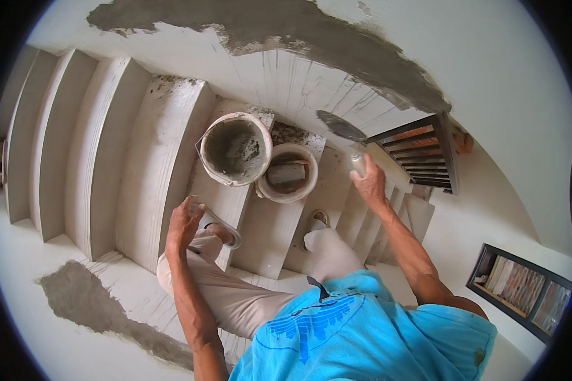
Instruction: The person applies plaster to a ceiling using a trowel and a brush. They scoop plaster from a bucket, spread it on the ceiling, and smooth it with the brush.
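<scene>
My right hand (pixel 370 183) is wrapped round the pale handle of a trowel (pixel 340 126), whose dark grey blade lies close to the wall, in front of drip streaks. My left hand (pixel 184 222) hangs by my left knee with curled fingers; whether anything is inside them is hidden. Ahead on the stairs stands a bucket (pixel 232 181) holding wet grey mortar (pixel 238 149). Right beside it, a smaller bucket (pixel 311 185) contains a flat greyish object (pixel 287 174) that I cannot make out. Neither hand touches the buckets.
White steps (pixel 149 140) run from left to right under my feet, with mortar crumbs near the wall. Grey mortar patches mark the far wall (pixel 311 32) and the near-left wall (pixel 89 305). A dark slatted railing (pixel 419 152) stands right; a shelf recess (pixel 515 286) lies lower right.
</scene>
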Demonstrator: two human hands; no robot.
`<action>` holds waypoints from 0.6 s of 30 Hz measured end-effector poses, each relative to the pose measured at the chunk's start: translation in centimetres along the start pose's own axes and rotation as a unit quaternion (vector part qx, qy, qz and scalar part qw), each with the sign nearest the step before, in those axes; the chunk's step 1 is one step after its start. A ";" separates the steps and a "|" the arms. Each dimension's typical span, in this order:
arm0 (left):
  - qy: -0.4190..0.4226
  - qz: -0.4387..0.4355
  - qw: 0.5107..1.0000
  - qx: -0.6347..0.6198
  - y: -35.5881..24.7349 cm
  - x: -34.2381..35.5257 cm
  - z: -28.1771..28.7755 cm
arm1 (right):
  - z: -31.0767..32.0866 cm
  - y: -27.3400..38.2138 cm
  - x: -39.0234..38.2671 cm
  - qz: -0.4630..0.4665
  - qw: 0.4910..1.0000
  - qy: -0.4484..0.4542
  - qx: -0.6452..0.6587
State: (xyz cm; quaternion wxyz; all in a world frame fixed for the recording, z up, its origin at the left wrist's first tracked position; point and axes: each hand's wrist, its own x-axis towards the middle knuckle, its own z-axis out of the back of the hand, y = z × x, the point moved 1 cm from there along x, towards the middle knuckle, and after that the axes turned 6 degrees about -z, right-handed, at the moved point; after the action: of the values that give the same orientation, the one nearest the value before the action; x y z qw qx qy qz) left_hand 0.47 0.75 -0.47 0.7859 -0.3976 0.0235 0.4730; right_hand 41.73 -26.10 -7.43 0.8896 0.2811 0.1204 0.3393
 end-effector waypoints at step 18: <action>0.007 -0.065 0.997 0.039 -1.1 1.8 -0.6 | 13.2 -4.2 -0.1 0.003 0.989 -0.094 -0.113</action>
State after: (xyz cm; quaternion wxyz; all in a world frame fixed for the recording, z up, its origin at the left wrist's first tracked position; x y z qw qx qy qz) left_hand 2.47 1.38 -1.01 0.8297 -0.3704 0.0212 0.4171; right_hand 49.26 -34.26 0.88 0.9221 0.2093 -0.0039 0.3254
